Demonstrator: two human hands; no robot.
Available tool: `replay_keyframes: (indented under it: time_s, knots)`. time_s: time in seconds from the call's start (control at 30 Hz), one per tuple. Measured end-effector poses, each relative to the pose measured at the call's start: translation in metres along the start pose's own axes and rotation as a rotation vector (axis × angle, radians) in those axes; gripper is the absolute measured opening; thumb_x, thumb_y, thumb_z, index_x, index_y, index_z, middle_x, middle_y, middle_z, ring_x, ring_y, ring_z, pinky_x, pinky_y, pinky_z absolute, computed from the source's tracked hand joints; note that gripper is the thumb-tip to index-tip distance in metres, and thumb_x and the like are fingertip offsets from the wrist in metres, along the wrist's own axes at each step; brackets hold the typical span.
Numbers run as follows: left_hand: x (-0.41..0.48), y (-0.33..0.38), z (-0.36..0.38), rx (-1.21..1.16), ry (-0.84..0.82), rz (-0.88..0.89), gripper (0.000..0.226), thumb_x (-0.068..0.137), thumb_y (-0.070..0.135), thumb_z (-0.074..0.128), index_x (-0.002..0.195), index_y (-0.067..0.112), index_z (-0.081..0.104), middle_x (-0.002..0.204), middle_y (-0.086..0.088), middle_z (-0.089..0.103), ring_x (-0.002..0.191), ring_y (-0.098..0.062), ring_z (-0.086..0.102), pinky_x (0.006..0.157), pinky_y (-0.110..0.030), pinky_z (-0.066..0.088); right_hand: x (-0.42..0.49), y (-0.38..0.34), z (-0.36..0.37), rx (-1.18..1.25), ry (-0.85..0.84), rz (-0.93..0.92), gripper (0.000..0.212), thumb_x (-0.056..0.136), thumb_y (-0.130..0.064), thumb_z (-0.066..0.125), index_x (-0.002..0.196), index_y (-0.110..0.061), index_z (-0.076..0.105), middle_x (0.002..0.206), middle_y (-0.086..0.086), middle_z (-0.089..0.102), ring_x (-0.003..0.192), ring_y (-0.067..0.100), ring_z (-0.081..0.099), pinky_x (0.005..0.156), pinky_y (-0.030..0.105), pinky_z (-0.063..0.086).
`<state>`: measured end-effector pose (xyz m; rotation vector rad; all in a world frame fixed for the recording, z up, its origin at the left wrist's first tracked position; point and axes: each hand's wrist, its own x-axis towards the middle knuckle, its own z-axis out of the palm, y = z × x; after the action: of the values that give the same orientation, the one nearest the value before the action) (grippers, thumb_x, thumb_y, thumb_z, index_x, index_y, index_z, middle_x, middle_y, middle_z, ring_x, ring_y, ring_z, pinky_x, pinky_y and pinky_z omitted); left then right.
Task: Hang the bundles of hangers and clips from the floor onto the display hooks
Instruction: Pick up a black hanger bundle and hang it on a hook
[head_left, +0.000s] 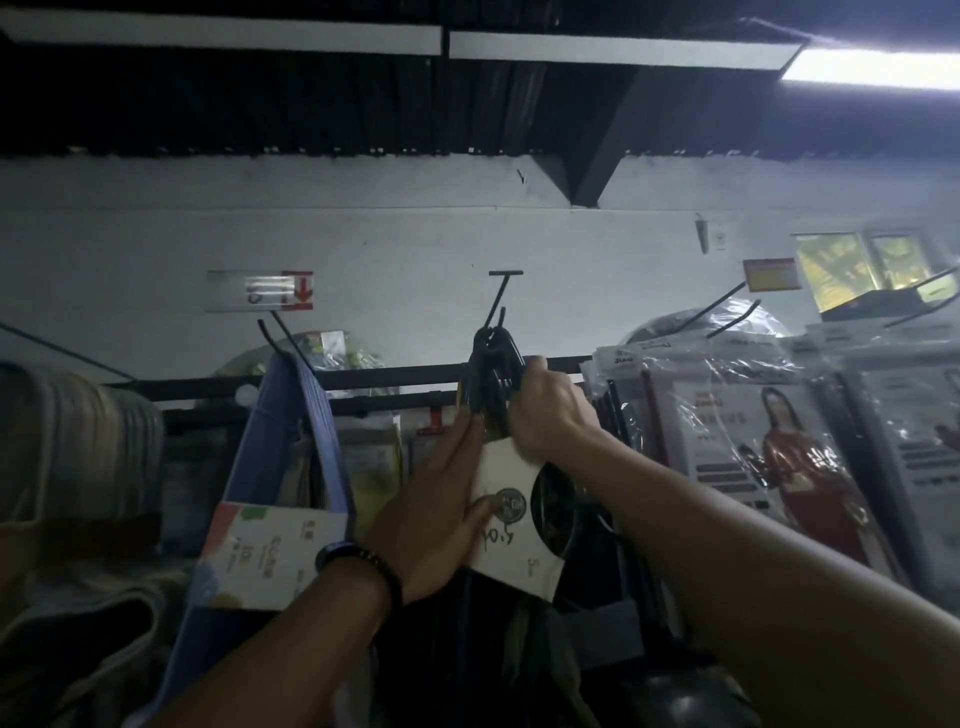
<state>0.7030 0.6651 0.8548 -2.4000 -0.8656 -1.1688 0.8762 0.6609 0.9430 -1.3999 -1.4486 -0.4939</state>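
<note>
A bundle of black hangers (493, 364) with a white paper label (514, 525) is raised to a black display hook (497, 301) sticking out from the white wall. The hanger tops sit looped at the hook's tip. My right hand (550, 410) grips the hanger necks just below the hook. My left hand (436, 509) holds the bundle lower down, thumb on the white label, fingers reaching up along the hangers.
A blue hanger bundle (291, 447) with a colourful label hangs on the hook to the left. Packaged goods in clear plastic (769, 441) hang on hooks to the right. A horizontal black rail (363, 379) runs behind. Grey hangers (72, 426) sit far left.
</note>
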Motion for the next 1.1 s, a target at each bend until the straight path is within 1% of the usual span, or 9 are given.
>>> replay_keyframes:
  time_s: [0.1,0.17,0.27,0.37,0.53,0.7,0.83,1.03,1.1]
  knots:
    - [0.004,-0.005,-0.003,0.111,-0.009,0.010,0.080,0.109,0.034,0.051,0.167,0.035,-0.005,0.170,0.020,-0.023,0.158,-0.002,0.002,0.123,-0.017,0.008,0.004,-0.002,0.008,0.013,-0.013,-0.010,0.016,0.101,-0.013,0.054,0.106,-0.013,0.039,0.095,0.011,0.059,0.087,0.032,0.065,0.067,0.043,0.053]
    - [0.008,-0.011,-0.002,0.230,-0.035,0.011,0.090,0.105,0.024,0.057,0.167,0.031,-0.008,0.172,0.013,-0.023,0.160,-0.014,0.010,0.129,-0.030,0.022,0.004,-0.005,0.017,0.042,-0.055,0.020,0.017,0.099,-0.007,0.055,0.110,-0.010,0.042,0.093,0.011,0.057,0.087,0.032,0.062,0.071,0.044,0.053]
    - [0.011,-0.019,0.002,0.348,-0.147,-0.052,0.100,0.098,0.025,0.064,0.166,0.026,-0.009,0.174,0.006,-0.019,0.157,-0.029,0.024,0.122,-0.043,0.038,0.005,-0.003,0.034,0.010,-0.146,0.037,0.041,0.093,0.001,0.065,0.126,-0.004,0.042,0.104,0.018,0.067,0.095,0.037,0.070,0.080,0.045,0.059]
    - [0.015,-0.017,0.001,0.389,-0.279,-0.158,0.101,0.094,0.045,0.066,0.167,0.026,0.000,0.175,0.005,-0.006,0.156,-0.030,0.021,0.122,-0.043,0.036,0.015,0.005,0.042,-0.087,-0.207,0.023,0.053,0.097,-0.004,0.062,0.142,0.001,0.034,0.114,0.022,0.070,0.103,0.040,0.072,0.078,0.046,0.055]
    - [0.019,-0.006,0.006,0.563,-0.327,-0.200,0.101,0.092,0.060,0.059,0.166,0.028,-0.002,0.175,0.001,0.000,0.156,-0.030,0.020,0.123,-0.054,0.030,0.027,0.015,0.044,-0.126,-0.332,-0.011,0.072,0.102,-0.009,0.053,0.159,0.003,0.011,0.132,0.029,0.061,0.116,0.042,0.067,0.097,0.051,0.057]
    - [0.020,0.003,-0.006,0.481,-0.360,-0.254,0.095,0.092,0.060,0.063,0.165,0.025,0.014,0.166,0.001,0.031,0.148,-0.028,0.033,0.116,-0.048,0.041,0.013,0.028,0.034,-0.134,-0.376,-0.128,0.047,0.110,-0.024,0.045,0.146,0.005,0.037,0.130,0.023,0.057,0.112,0.039,0.067,0.094,0.050,0.060]
    - [0.004,0.019,-0.032,0.450,-0.261,-0.271,0.057,0.091,0.053,0.062,0.142,0.031,0.049,0.140,0.005,0.054,0.135,-0.026,0.048,0.107,-0.048,0.048,-0.022,0.024,0.017,-0.147,-0.291,-0.123,0.053,0.103,-0.040,0.051,0.142,-0.005,0.041,0.114,0.015,0.067,0.096,0.033,0.072,0.081,0.048,0.063]
    - [-0.080,0.064,-0.101,0.524,-0.063,-0.246,0.044,0.091,0.065,0.051,0.125,0.038,0.061,0.121,0.010,0.066,0.113,-0.021,0.063,0.095,-0.042,0.054,-0.103,-0.023,-0.028,-0.187,-0.313,-0.311,0.044,0.100,-0.041,0.056,0.134,-0.013,0.053,0.133,0.015,0.058,0.127,0.038,0.052,0.095,0.047,0.055]
    - [-0.127,0.072,-0.126,0.486,-0.038,-0.305,0.038,0.091,0.070,0.049,0.111,0.040,0.060,0.107,0.016,0.064,0.100,-0.014,0.064,0.082,-0.038,0.056,-0.140,-0.049,-0.032,-0.134,-0.345,-0.386,0.035,0.100,-0.042,0.055,0.120,-0.014,0.060,0.122,0.014,0.063,0.119,0.037,0.057,0.091,0.045,0.055]
